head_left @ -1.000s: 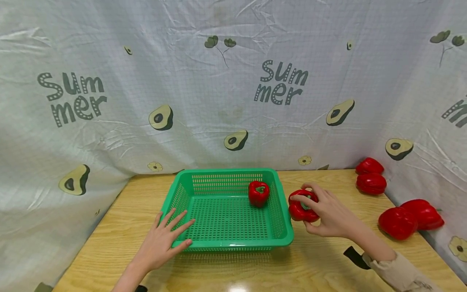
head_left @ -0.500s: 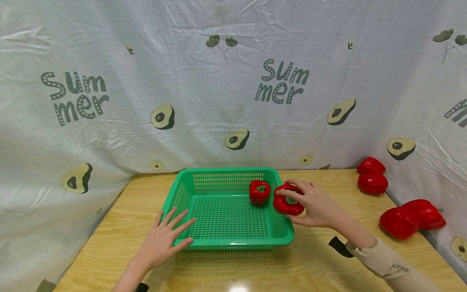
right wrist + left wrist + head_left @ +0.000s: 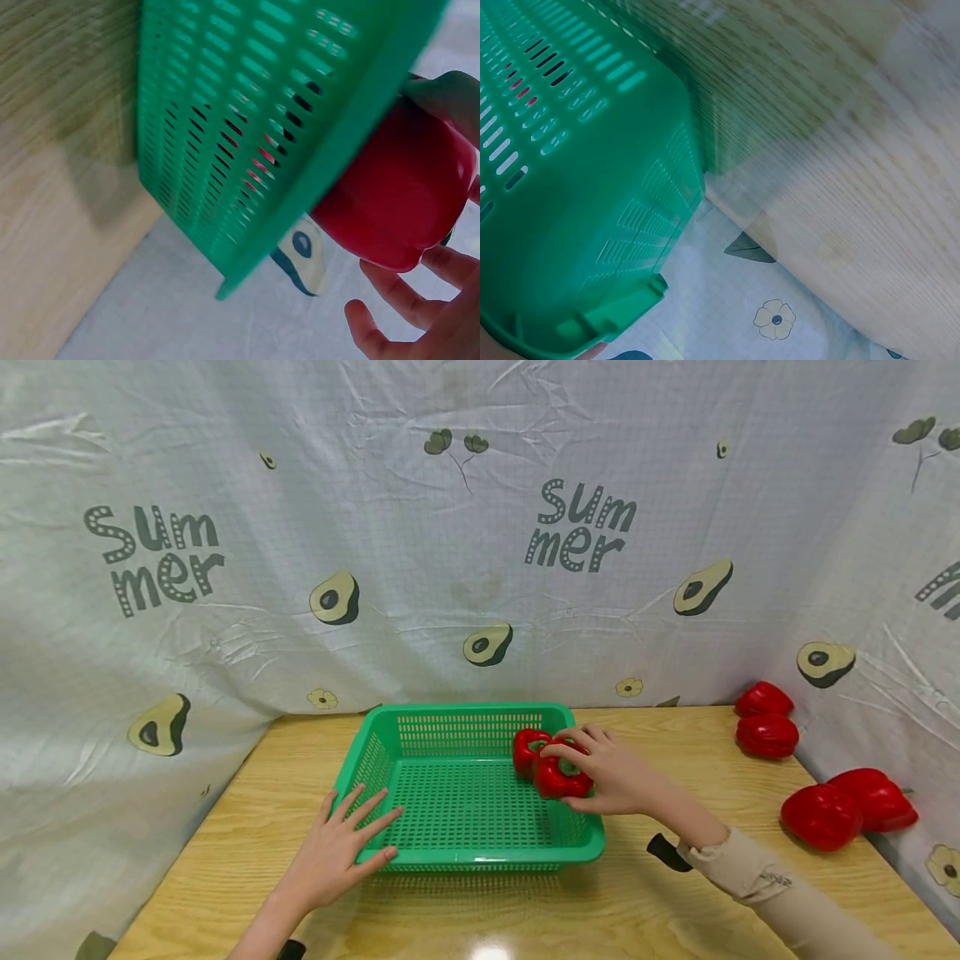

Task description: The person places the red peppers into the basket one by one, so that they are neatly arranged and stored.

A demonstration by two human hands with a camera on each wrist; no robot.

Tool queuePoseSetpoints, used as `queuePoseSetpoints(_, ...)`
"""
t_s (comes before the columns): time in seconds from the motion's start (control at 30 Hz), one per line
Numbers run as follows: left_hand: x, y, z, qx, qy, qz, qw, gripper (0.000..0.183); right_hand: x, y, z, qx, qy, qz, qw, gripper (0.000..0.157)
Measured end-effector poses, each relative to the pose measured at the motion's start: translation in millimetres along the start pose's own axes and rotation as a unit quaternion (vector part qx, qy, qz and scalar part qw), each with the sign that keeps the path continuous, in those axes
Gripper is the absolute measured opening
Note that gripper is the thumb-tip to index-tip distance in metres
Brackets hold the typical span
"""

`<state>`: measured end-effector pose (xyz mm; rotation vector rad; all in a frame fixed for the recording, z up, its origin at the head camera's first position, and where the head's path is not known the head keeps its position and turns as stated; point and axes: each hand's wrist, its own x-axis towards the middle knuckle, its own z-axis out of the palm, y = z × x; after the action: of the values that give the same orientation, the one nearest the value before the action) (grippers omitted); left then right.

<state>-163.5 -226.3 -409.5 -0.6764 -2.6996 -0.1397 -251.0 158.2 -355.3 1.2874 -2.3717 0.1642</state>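
Observation:
My right hand (image 3: pixel 611 774) grips a red bell pepper (image 3: pixel 557 779) from its stem side, over the right end of a green slotted basket (image 3: pixel 465 857). In the right wrist view the held bell pepper (image 3: pixel 405 191) shows just past the basket's rim, with thumb and fingers around it. Inside the basket another red bell pepper (image 3: pixel 525 750) stands by the right side, partly covered by the held one. My left hand (image 3: pixel 330 856) lies with spread fingers on the basket's near left corner. In the left wrist view the basket wall (image 3: pixel 577 202) fills the left side.
Two red bell peppers (image 3: pixel 767 736) lie at the back right of the wooden table (image 3: pixel 675 893). Two more bell peppers (image 3: pixel 822 817) sit nearer along the right edge. A printed cloth (image 3: pixel 420 568) hangs behind and at both sides.
My right hand has carried the bell pepper leftward, from beside the basket, across its right rim to over the inside. My left hand has stayed at the corner.

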Motion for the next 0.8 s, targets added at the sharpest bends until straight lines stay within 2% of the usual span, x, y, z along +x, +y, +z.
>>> queuePoseSetpoints(0.4, 0.5, -0.5, -1.4, 0.004, 0.000, 0.001, 1.0000, 0.049, 10.7, 0.7, 33.9, 0.043, -0.066, 0.006, 0.997, 0.055)
queuePoseSetpoints(0.53, 0.9, -1.1, -1.7, 0.002, 0.002, 0.002, 1.0000, 0.049, 15.6, 0.8, 37.1, 0.053, -0.087, 0.012, 0.995, 0.053)
queuePoseSetpoints(0.8, -0.1, -1.4, -0.6, 0.005, 0.004, 0.004, 1.0000, 0.050, 22.1, -1.7, 40.0, 0.028, -0.102, 0.021, 0.994, 0.055)
